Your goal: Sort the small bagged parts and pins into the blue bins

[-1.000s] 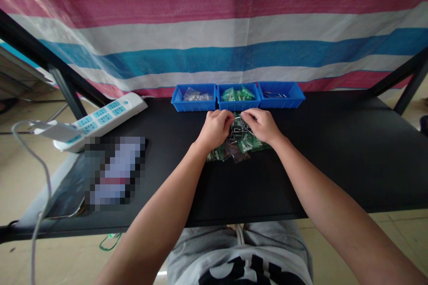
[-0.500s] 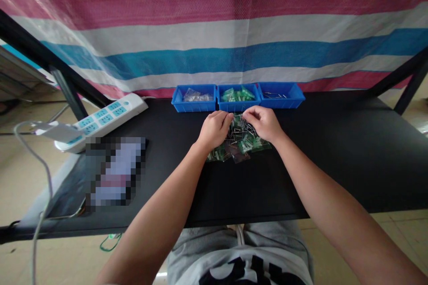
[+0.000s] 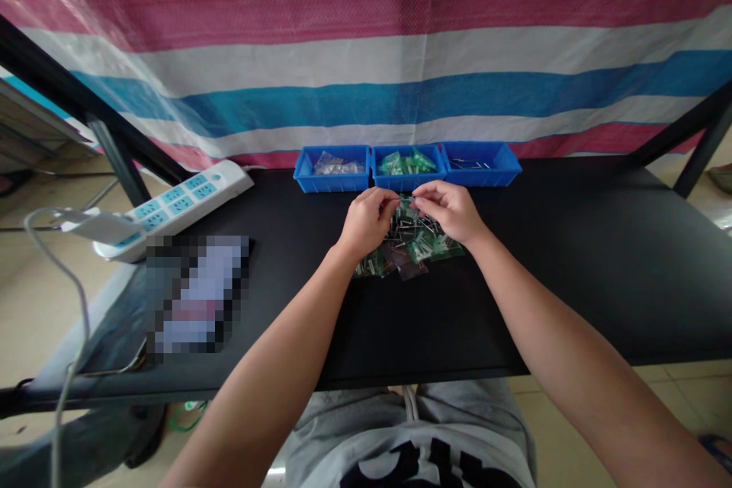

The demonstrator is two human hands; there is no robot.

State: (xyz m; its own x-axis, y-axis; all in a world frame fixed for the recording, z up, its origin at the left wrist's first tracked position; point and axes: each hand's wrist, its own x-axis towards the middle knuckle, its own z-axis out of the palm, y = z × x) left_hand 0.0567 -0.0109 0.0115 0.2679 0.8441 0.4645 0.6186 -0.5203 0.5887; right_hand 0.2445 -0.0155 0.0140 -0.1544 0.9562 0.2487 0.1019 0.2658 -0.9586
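Observation:
My left hand (image 3: 367, 221) and my right hand (image 3: 451, 210) are close together above a small heap of green packets and thin metal pins (image 3: 412, 245) on the black table (image 3: 572, 267). Both hands have their fingers pinched, and between the fingertips there seems to be a small green packet (image 3: 406, 203); its exact shape is too small to make out. Just behind the hands stand three blue bins: the left bin (image 3: 332, 168) holds clear bags, the middle bin (image 3: 407, 166) holds green packets, the right bin (image 3: 480, 163) holds a few metal pins.
A white power strip (image 3: 171, 206) lies at the table's left, with a white plug and cable (image 3: 85, 226) in front of it. A blurred-out object (image 3: 194, 296) lies near the left front edge. A striped tarp (image 3: 366, 46) hangs behind; black frame bars slant at both sides.
Both hands have lifted slightly off the heap and shifted a little toward the bins; the fingertips stay together over the pile. A dark shape has appeared at the lower left under the table.

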